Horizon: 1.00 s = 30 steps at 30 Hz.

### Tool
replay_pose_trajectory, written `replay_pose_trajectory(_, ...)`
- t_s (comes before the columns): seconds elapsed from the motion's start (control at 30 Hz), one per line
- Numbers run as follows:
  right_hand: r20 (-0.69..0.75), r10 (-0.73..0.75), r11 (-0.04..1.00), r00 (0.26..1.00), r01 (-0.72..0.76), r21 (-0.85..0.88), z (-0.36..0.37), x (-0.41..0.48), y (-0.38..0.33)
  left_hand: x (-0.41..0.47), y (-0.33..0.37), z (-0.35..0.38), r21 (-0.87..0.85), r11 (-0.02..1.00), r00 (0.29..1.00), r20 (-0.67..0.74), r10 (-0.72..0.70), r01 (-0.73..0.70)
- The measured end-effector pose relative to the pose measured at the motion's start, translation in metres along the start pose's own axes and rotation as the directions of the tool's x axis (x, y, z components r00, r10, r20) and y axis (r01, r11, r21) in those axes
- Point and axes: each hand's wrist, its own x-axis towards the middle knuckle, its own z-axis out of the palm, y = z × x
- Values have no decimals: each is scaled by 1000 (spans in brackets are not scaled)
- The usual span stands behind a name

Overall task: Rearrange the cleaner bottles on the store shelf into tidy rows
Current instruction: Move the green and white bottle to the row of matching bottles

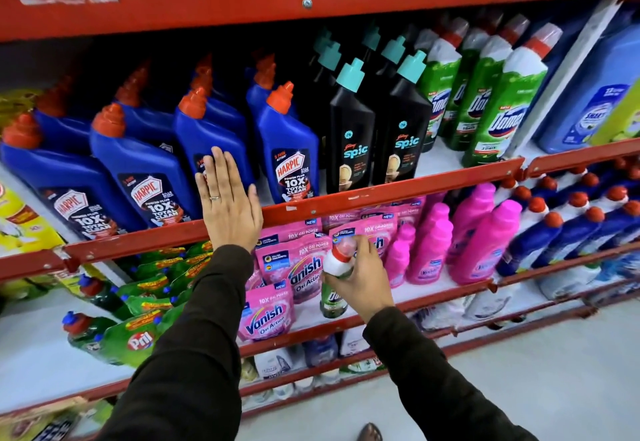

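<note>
Left hand flat on Harpic bottle, right hand around Domex bottle.

left hand flat, fingers extended, right hand closed, gripping

Blue Harpic bottles with orange-red caps stand leaning in rows along the left of the red shelf. Black Spic bottles with teal caps fill the middle. Green-and-white Domex bottles crowd the right end. One small Domex bottle is off the shelf, upright.
</note>
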Motion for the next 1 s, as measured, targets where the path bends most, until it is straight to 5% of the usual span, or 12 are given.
replay_pose_trajectory(0.4, -369, -113, 975, 922, 175, 139, -142, 15, -86, -1, -3, 1, -79, 997, 1000, 0, 6, -6)
replay_pose_trajectory(0.77, -759, -179, 977, 626, 203, -62, -243, 54, -106, -1, -4, 4, -110, 993, 998, -48, 26, -31)
replay_pose_trajectory(1.0, -687, -110, 992, 718, 122, -31, -242, 109, -73, -2, -4, 6, -137, 990, 999, -47, 21, -27)
